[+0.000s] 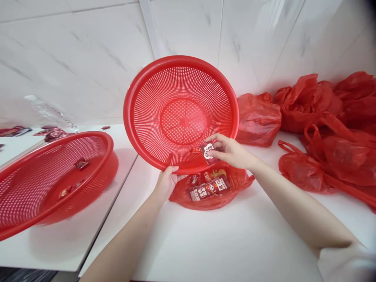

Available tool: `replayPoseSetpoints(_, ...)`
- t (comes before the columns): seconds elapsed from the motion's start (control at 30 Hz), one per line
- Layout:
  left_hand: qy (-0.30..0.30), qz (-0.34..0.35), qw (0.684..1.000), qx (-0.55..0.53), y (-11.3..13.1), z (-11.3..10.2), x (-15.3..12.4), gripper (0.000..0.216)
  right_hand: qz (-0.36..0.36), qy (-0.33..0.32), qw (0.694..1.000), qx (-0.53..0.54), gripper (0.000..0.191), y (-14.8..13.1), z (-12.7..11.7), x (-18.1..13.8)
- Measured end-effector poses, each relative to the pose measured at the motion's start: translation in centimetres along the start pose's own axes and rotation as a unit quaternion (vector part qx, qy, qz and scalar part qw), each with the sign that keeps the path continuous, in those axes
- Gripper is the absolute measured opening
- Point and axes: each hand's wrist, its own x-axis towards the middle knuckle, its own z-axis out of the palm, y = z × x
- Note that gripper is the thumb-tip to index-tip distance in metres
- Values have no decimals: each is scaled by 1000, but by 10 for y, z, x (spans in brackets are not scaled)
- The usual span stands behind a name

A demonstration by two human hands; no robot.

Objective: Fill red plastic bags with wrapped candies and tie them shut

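A red plastic colander [184, 113] is tilted up, its inside facing me. My left hand [167, 183] is closed on its lower rim, thumb on top. Between the thumb and fingers of my right hand [225, 150] is a small dark red snack packet [207, 152] with a white patch, held just inside the colander near its lower right rim. Below the rim lies an open red plastic bag [202, 201] on the white table. In it are several snack packets, one a long dark packet [210, 188] with white lettering; the colander partly hides them.
At the left a second red colander [110, 149] leans with a few small packets [81, 163] inside. Behind it are loose wrappers [55, 134] and a clear plastic bottle [48, 111]. Several filled red bags [308, 103] crowd the right side against the tiled wall [188, 27]. A seam divides the tables.
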Motion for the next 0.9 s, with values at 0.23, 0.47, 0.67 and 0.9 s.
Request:
replayPoseSetpoints(0.23, -14, -8, 1000, 1, -1, -1, 0, 33, -7, -203, 959, -200, 20, -22, -4, -8)
replayPoseSetpoints(0.47, -36, 14, 999, 17, -4, 1, -2, 42, -60, -100, 932, -342, 28, -10, 10, -6)
replayPoseSetpoints(0.67, -39, -21, 999, 26, -9, 6, -10, 51, -16, -67, 888, -454, 30, 10, 20, -2)
replayPoseSetpoints(0.9, -30, -10, 999, 26, -10, 4, -7, 50, -15, -86, 934, -347, 25, 14, 18, -1)
